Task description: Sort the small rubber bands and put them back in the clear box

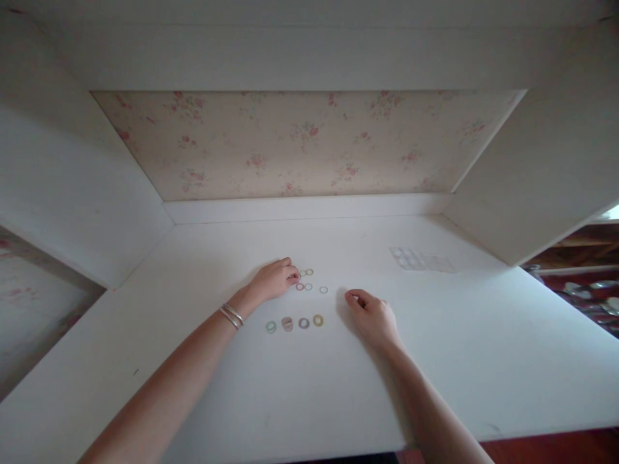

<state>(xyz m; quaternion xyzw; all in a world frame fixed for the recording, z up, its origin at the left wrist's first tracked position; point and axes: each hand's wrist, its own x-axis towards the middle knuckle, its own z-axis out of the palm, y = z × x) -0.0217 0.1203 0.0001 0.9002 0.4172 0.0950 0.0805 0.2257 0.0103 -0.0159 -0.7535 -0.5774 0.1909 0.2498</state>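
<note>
My left hand (276, 280) reaches over the white surface with its fingers bent together at a small cluster of thin rings. A yellow-green ring (309, 272), a red ring (300, 287) and a pale green ring (308, 287) lie beside its fingertips; whatever they pinch is too small to make out. Slightly to the right lies a single grey-green ring (324, 290). My right hand (374, 317) rests on the surface, fingers curled in, with nothing visible in them. Nearer me is a row of green rings (271, 327), pinkish-brown rings (287, 324), purple-grey rings (304, 323) and yellow rings (318, 320).
A clear plastic compartment box (407, 258) lies at the back right. White side panels and a flowered back wall (309, 145) enclose the white desk (290, 399). Past the right edge, several shiny objects (587, 293) sit on something red.
</note>
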